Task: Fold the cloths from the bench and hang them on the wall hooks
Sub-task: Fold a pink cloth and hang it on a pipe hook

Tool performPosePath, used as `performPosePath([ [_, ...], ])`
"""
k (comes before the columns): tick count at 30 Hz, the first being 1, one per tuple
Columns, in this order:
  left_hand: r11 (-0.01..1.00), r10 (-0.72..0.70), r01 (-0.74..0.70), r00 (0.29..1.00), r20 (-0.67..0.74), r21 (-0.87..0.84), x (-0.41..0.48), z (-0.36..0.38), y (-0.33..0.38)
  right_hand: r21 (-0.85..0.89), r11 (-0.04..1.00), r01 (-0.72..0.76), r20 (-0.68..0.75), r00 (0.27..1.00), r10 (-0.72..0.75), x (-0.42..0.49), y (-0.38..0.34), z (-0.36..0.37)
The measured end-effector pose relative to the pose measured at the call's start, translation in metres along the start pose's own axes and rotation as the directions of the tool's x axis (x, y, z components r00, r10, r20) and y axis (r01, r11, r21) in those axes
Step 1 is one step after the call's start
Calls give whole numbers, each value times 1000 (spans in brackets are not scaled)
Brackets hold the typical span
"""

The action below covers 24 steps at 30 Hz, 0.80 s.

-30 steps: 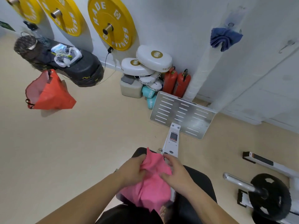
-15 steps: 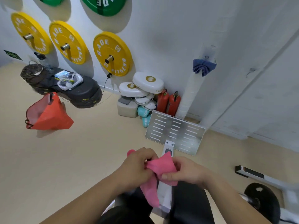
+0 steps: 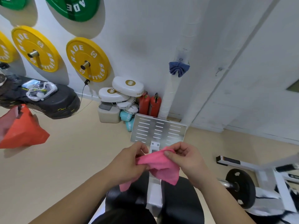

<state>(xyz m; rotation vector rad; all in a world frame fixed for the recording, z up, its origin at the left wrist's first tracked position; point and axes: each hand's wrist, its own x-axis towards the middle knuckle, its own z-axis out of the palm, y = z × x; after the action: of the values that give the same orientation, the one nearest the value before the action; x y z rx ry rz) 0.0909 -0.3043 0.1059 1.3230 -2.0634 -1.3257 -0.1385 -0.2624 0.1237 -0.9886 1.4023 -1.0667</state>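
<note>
While both hands are up in the lower middle of the frame, I see them share one pink cloth (image 3: 161, 165). The left hand (image 3: 129, 165) has its fingers curled around the left end of the cloth, and a loose tail hangs down under it. The right hand (image 3: 186, 160) pinches the top right edge between thumb and first finger, with the other fingers bent in. The cloth is bunched up and pulled between the two hands. It hangs over the black bench (image 3: 178, 199) at the bottom of the frame, and I cannot tell if its low ends touch the pads.

Up on the white wall, right of the middle, a blue cloth (image 3: 178, 68) hangs folded on a hook. A second small hook (image 3: 218, 71) sits on the wall just to the right of it.

Past the hands a shiny metal plate (image 3: 158, 131) with slots lies on the floor. Behind it stand two red fire extinguishers (image 3: 150, 104) — beside a pile of white pads (image 3: 127, 86). Yellow weight plates (image 3: 88, 59) hang on the wall at the upper left, and a black weight disc (image 3: 240, 188) sits on a bar at the lower right.
</note>
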Motion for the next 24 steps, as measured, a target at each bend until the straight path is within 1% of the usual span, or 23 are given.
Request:
performPosePath([
  [2, 988, -62, 52, 996, 66, 146, 6, -10, -11, -5, 1000, 13, -30, 999, -13, -1, 2, -9],
  [4, 949, -90, 53, 990, 106, 310, 9, -21, -19, 5, 1000, 8, -37, 999, -8, 0, 5, -18],
  [5, 928, -94, 42, 988, 124, 369, 10, -26, -23, 20, 1000, -1, -15, 1000, 1, 1, 7, -22],
  [6, 913, -105, 41, 985, 136, 406, 10, -31, -27, 27, 1000, -16, 15, 1000, 16, 2, 9, -26],
  [9, 894, -151, 73, 978, 145, 441, 10, -44, -40, -9, 997, -83, 81, 993, 84, 7, 12, -35],
  [11, 884, -121, 50, 985, 125, 465, 11, -53, -49, -85, 989, -121, 112, 985, 130, 10, 12, -38],
  [14, 909, -96, 67, 994, 51, 411, 12, -65, -57, -226, 955, -193, 186, 953, 237, 14, 10, -41],
  [19, 964, -146, 150, 989, -34, 221, 16, -81, -56, -294, 926, -237, 304, 895, 326, 24, 10, -48],
  [21, 967, -140, 155, 986, -85, 204, 21, -88, -54, -316, 917, -242, 280, 900, 334, 28, 10, -49],
  [24, 961, -119, 152, 981, -150, 231, 31, -102, -46, -299, 929, -217, 169, 946, 276, 36, 2, -52],
])
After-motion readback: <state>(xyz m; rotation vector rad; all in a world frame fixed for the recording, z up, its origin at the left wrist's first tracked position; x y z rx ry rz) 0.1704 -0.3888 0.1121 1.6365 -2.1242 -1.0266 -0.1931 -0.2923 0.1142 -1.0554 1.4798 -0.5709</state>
